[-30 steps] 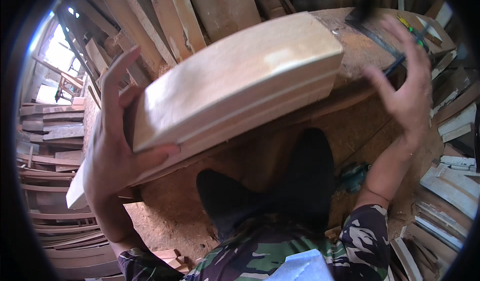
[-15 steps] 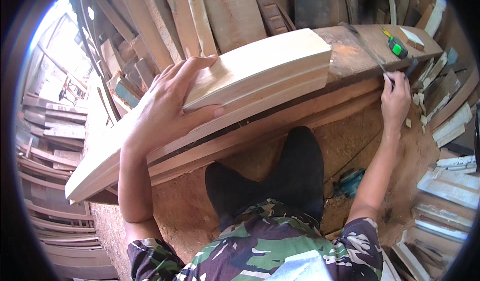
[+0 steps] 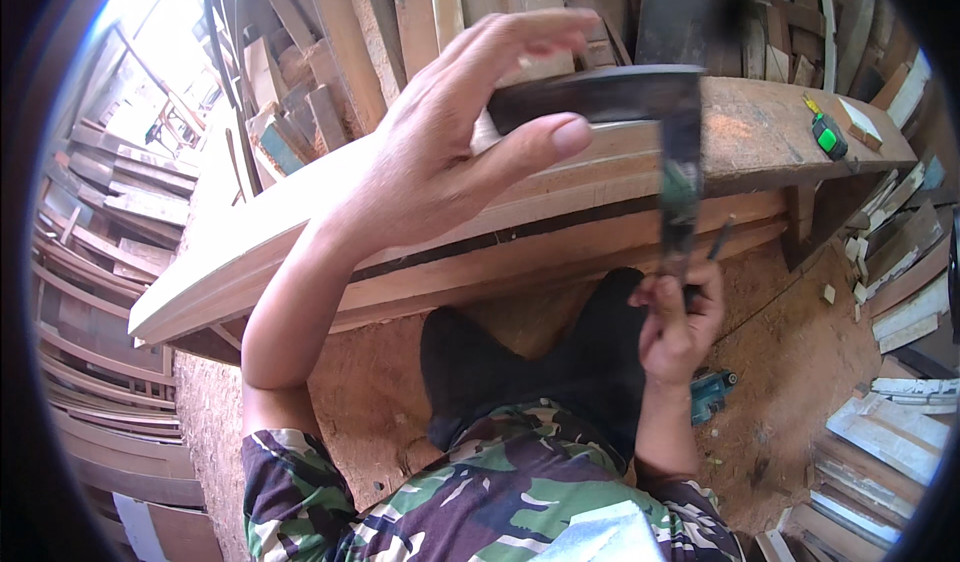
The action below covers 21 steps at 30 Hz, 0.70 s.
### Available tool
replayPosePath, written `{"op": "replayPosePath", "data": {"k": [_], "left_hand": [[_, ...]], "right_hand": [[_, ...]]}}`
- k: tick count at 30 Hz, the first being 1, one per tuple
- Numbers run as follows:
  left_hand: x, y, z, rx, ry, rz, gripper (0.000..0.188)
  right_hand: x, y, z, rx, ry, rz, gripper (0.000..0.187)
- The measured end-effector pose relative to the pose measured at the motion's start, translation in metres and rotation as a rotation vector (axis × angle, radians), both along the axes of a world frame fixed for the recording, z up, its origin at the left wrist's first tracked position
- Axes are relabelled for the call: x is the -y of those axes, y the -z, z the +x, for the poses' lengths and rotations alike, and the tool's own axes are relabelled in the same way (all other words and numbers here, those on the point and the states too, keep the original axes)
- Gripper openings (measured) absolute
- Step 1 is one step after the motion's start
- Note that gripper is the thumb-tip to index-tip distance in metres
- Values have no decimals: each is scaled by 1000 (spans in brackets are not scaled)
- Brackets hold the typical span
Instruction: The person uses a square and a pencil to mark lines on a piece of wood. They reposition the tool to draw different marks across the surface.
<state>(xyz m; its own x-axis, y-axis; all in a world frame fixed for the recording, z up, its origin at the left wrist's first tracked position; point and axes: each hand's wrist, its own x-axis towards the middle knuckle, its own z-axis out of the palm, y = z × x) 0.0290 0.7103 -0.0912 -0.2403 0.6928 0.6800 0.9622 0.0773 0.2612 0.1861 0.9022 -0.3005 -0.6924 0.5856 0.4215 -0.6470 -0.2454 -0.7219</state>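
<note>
My right hand (image 3: pixel 680 327) grips the lower end of a carpenter's square (image 3: pixel 682 162), holding it up in front of the bench. A thin dark stick, like a pencil (image 3: pixel 722 237), also pokes out from these fingers. My left hand (image 3: pixel 440 127) is open, thumb and fingers spread around the square's dark horizontal arm without visibly closing on it. Behind that hand and the square lies a long, curved, pale timber piece (image 3: pixel 225 247) with stepped edges. It rests on the wooden bench (image 3: pixel 760 127), its far-right end partly hidden by the square.
A green-and-black tape measure (image 3: pixel 826 137) and a small wood block (image 3: pixel 860 122) lie on the bench's right end. A teal power tool (image 3: pixel 712 394) sits on the dusty floor. Boards lean behind the bench; stacked curved wood (image 3: pixel 110 352) stands left, offcuts (image 3: pixel 900 432) right.
My right hand has come in from the bench's right end, bringing the square up. My left hand has lifted off the timber and moved right, fingers spreading. The view has shifted slightly.
</note>
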Motion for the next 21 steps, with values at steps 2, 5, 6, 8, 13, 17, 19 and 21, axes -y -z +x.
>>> {"op": "replayPosePath", "data": {"k": [2,5,6,8,13,17,19,21], "left_hand": [[2,-15,9,146,-216,-199,50],[12,-10,-2,268,-255,-194,37],[19,-6,-10,352,-226,-161,36],[21,-2,-9,436,-233,-118,32],[22,-5,-8,394,-213,-150,24],[25,7,-16,425,-50,-94,20],[21,6,-8,485,-65,-86,20],[21,2,-7,480,-48,-112,20]], "right_hand": [[15,5,-6,58,-56,9,12],[20,17,-9,145,55,202,32],[21,20,-12,127,157,282,43],[17,29,-13,94,262,369,83],[-5,28,-13,-56,329,552,84],[-19,39,-1,37,289,557,63],[-17,35,2,40,306,458,65],[-26,34,1,27,431,617,71]]}}
